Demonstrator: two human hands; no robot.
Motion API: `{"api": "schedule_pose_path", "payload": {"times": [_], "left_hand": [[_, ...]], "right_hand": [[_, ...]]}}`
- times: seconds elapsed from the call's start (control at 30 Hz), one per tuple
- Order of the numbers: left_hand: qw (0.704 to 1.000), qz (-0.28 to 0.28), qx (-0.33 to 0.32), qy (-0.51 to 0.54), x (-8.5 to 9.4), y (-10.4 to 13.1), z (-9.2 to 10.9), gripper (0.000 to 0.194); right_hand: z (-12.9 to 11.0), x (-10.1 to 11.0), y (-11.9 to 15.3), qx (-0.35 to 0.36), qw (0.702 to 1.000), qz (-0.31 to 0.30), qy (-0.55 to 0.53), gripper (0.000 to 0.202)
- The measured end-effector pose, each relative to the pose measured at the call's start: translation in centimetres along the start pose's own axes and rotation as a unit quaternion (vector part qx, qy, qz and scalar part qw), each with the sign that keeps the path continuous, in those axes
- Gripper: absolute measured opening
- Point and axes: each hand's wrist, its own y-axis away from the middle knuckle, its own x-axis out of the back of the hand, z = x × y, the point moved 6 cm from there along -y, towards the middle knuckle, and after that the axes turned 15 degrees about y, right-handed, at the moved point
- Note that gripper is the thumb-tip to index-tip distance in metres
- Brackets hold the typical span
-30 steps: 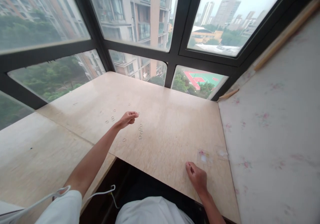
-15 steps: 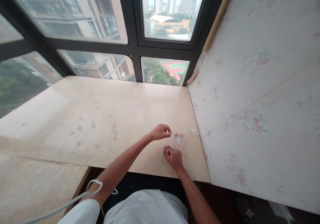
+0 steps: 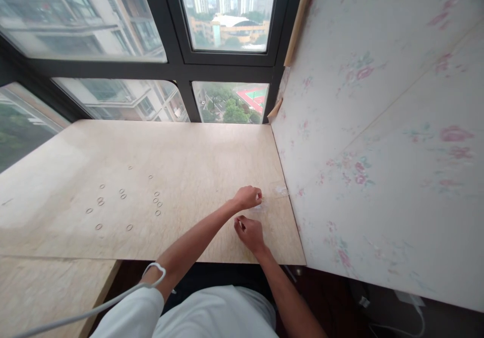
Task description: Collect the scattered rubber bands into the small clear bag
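Note:
My left hand (image 3: 247,197) is over the right part of the pale windowsill board (image 3: 212,166), fingers curled together at a small clear plastic packet (image 3: 259,208). A bit of red and yellow shows by its fingertips; what they grip, if anything, is too small to name. Nearer my body, my right hand (image 3: 250,233) is closed in a pinch with thumb and forefinger touching, and whatever is in it cannot be made out. Several small thin rings lie scattered on the left half of the board, one of them a ring (image 3: 129,227) near the front.
Another piece of clear plastic (image 3: 280,191) lies against the flowered wall (image 3: 359,177) on the right. Dark-framed windows (image 3: 227,65) border the far side. A white cord (image 3: 94,309) loops around my left arm. A lower ledge (image 3: 45,287) adjoins at the front left.
My left hand has moved right, onto the plastic packet with the coloured bits, which now shows less. My right hand stays pinched in about the same place. The whole view has shifted.

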Motion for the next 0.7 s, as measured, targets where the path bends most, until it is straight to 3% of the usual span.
{"api": "schedule_pose_path", "payload": {"times": [0.5,0.7], "left_hand": [[1.0,0.007,0.005,0.026,1.6,0.7,0.3,0.025],[0.994,0.054,-0.01,0.093,2.9,2.2,0.0,0.019]], "right_hand": [[0.3,-0.3,0.0,-0.007,1.0,-0.004,-0.018,0.037],[0.3,-0.3,0.1,-0.008,1.0,-0.004,-0.023,0.036]]}}
